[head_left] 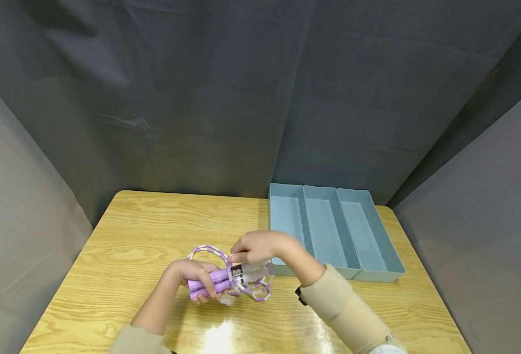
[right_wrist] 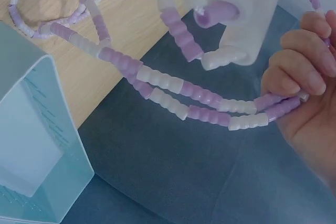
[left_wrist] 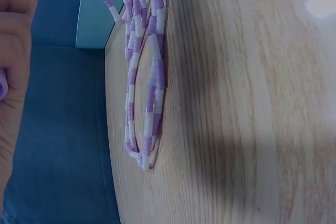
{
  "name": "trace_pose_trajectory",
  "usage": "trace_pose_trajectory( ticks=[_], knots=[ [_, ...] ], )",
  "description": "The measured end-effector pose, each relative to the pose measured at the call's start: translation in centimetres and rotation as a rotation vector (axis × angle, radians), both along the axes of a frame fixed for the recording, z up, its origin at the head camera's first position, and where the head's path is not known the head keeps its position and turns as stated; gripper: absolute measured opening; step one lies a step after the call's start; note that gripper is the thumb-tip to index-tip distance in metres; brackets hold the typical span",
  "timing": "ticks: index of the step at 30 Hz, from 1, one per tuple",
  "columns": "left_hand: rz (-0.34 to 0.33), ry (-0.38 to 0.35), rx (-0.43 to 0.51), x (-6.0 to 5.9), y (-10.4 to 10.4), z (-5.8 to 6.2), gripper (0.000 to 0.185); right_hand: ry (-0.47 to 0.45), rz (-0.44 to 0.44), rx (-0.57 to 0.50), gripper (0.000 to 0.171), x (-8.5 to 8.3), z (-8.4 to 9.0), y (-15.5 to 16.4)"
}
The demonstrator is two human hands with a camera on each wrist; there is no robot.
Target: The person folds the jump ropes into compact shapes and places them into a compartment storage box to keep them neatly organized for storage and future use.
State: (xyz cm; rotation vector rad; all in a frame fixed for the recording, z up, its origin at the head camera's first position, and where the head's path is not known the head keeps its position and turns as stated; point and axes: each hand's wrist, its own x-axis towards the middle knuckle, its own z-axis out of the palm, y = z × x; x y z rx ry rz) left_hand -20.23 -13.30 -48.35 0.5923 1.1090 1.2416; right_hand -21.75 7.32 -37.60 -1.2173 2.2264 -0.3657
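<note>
A wooden table (head_left: 132,236) fills the lower half of the head view, closed in behind and at both sides by grey cloth walls (head_left: 225,98). Beyond the fingers, toward the far right corner, stands a pale blue tray (head_left: 377,265) with three long compartments; its near left corner sits just behind the right hand's knuckles. To the left of the hands and toward the far edge the tabletop lies bare, giving the widest room; on the right the tray narrows it.

Both forearms come in from the near edge in beige sleeves. The left hand (head_left: 194,278) is held low over the table, fingers curled round the purple handles (head_left: 209,284) of a beaded skipping rope (head_left: 247,285). The right hand (head_left: 260,247) is bent down at the wrist just above and to the right of it, fingertips (head_left: 238,256) together, pinching strands of the rope by the handles' pale ends.

The right wrist view shows what the head view cannot: two purple-and-white bead strands (right_wrist: 199,95) pass under the curled fingers (right_wrist: 296,74), with a translucent handle end (right_wrist: 247,14) above them. The left wrist view shows a loop of the rope (left_wrist: 144,93) lying on the wood near the table's edge, beyond the left hand (left_wrist: 13,61).
</note>
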Motion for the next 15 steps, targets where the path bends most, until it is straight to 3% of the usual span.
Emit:
trace_pose_trajectory(
  ticks=[15],
  knots=[
    [-0.028,-0.01,0.013,0.0,0.7,0.4,0.007,0.003,0.087,-0.042,0.031,0.3,-1.2,-1.4]
  ],
)
